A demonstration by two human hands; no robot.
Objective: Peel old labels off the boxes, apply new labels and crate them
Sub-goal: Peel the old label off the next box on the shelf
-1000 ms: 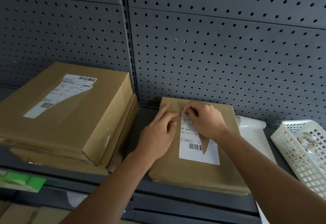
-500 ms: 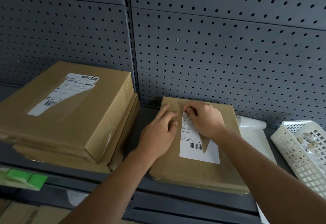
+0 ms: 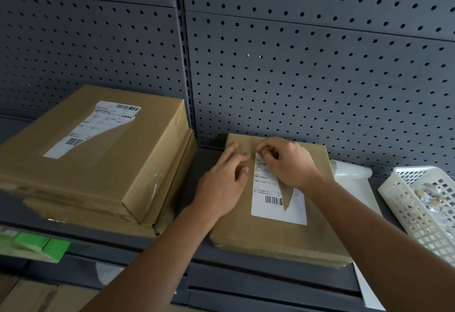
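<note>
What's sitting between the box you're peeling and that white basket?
A curled white sheet lies on the shelf there, along the box's right side, seen in the head view.

Your right hand (image 3: 288,164), fingers curled on the label (image 3: 268,188), hides the label's upper right part, and the print is too small to read. Both your forearms run off the bottom edge. The basket (image 3: 418,225) is cut by the right edge, its contents blurred. The left edge crops the stacked boxes (image 3: 98,164), and the lower one is mostly covered. The green item (image 3: 37,245) is blurred.
</note>
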